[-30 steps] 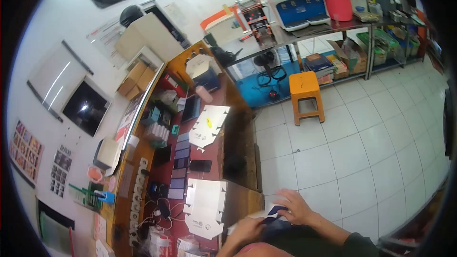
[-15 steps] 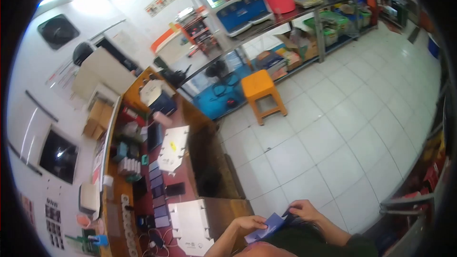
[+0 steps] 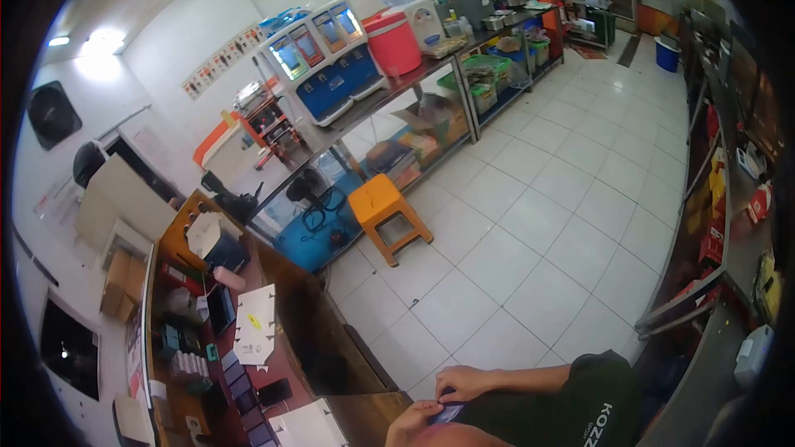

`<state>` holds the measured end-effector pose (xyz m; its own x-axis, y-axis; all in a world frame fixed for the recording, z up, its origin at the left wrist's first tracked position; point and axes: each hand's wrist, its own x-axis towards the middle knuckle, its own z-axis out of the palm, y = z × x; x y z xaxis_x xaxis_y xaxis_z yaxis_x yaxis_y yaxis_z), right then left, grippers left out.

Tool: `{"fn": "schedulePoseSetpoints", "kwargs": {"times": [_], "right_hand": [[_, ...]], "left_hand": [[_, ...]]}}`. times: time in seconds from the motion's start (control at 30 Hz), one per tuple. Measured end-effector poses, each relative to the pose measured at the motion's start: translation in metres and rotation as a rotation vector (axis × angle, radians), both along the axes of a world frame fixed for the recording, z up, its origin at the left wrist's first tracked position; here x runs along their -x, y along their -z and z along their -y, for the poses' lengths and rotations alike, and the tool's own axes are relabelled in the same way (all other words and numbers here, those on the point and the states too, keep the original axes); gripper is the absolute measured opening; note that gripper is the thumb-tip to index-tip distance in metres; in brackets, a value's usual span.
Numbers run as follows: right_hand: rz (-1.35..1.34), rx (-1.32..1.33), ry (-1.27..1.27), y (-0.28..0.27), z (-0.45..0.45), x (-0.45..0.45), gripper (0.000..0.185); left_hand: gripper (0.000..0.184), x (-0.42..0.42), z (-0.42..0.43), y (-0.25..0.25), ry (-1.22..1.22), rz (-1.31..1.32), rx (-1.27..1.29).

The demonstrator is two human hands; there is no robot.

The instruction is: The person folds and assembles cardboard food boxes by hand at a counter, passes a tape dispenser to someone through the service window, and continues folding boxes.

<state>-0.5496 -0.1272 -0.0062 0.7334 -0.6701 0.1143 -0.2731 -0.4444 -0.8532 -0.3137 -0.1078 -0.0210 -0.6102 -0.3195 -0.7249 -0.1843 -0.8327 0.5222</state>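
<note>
At the bottom of the head view, my left hand (image 3: 416, 420) is closed, fingers pinching a flat purple-blue piece that looks like paper or a card (image 3: 449, 412). Curled over the upper edge of that piece is my right hand (image 3: 464, 382), its fingertips close to the left ones. The lower part of the piece is hidden by my left hand and forearm, and no print on it is readable. Both hands are held near my body, just right of the wooden counter end.
On the reddish counter (image 3: 277, 331) to the left are white cardboard pieces (image 3: 255, 327), a black phone (image 3: 275, 392) and a row of small purple-blue packs (image 3: 240, 389). An orange stool (image 3: 381, 203) stands on the tiled floor ahead. Metal shelving (image 3: 704, 281) runs along the right.
My view has swung right and up. My hands have come together, and the right hand has moved onto the purple-blue piece. The dark item at my right hand no longer shows.
</note>
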Motion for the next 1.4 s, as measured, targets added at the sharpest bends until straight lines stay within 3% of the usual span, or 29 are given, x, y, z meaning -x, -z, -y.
{"fn": "schedulePoseSetpoints", "kwargs": {"times": [0.13, 0.2, 0.37, 0.43, 0.5, 0.57, 0.67, 0.73, 0.8, 0.83, 0.9, 0.97, 1.03, 1.07, 1.1, 1.17, 1.2, 1.4], "right_hand": [[-0.045, 0.008, -0.12, 0.006, 0.014, -0.008, 0.017], [0.003, -0.096, -0.109, 0.012, 0.021, -0.012, 0.016], [0.097, -0.212, -0.185, 0.022, 0.005, -0.023, 0.017], [0.178, -0.233, -0.105, 0.024, 0.006, -0.026, 0.019], [0.069, -0.322, -0.099, 0.007, 0.013, -0.025, 0.028], [0.064, 0.094, -0.234, -0.014, 0.011, -0.021, 0.039], [0.015, 0.332, -0.28, -0.014, 0.01, -0.022, 0.048], [0.011, 0.3, -0.278, -0.001, 0.014, -0.025, 0.048], [0.005, 0.279, -0.272, 0.005, 0.017, -0.024, 0.047], [-0.004, 0.261, -0.245, 0.005, 0.018, -0.024, 0.047], [-0.018, 0.253, -0.279, 0.005, 0.016, -0.026, 0.047], [-0.044, 0.27, -0.257, 0.004, 0.012, -0.035, 0.047], [-0.029, 0.3, -0.298, -0.006, 0.012, -0.042, 0.046], [-0.051, 0.285, -0.255, -0.007, 0.013, -0.044, 0.045], [-0.075, 0.267, -0.204, -0.012, 0.013, -0.046, 0.044], [-0.06, 0.289, -0.242, -0.022, 0.012, -0.053, 0.042], [-0.071, 0.297, -0.297, -0.025, 0.011, -0.057, 0.043], [-0.098, 0.417, -0.561, -0.027, 0.001, -0.086, 0.05]], "left_hand": [[0.024, 0.003, -0.012, -0.028, -0.093, -0.053, 0.049], [0.025, -0.01, -0.022, -0.025, -0.044, -0.227, 0.199], [0.025, -0.02, -0.042, -0.027, -0.206, -0.146, 0.224], [0.023, -0.023, -0.05, -0.025, -0.244, -0.107, 0.267], [0.025, -0.035, -0.051, -0.006, -0.298, -0.128, 0.321], [0.026, -0.048, -0.053, 0.01, -0.321, -0.057, 0.405], [0.033, -0.057, -0.062, 0.011, -0.383, -0.004, 0.423], [0.04, -0.055, -0.078, -0.011, -0.435, -0.023, 0.366], [0.053, -0.056, -0.098, -0.04, -0.499, -0.26, 0.288], [0.053, -0.064, -0.098, -0.042, -0.507, -0.259, 0.295], [0.062, -0.075, -0.108, -0.041, -0.186, -0.071, 0.306], [0.057, -0.083, -0.108, -0.041, -0.203, 0.014, 0.409], [0.06, -0.094, -0.11, -0.043, -0.059, 0.051, 0.453], [0.048, -0.099, -0.112, -0.039, -0.031, 0.15, 0.602], [0.048, -0.097, -0.112, -0.048, -0.075, 0.163, 0.611], [0.033, -0.092, -0.105, -0.074, 0.113, 0.671, 0.771], [0.023, -0.085, -0.104, -0.09, 0.103, 0.776, 0.798], [0.023, -0.062, -0.094, -0.116, 0.348, 1.024, 0.844]]}}
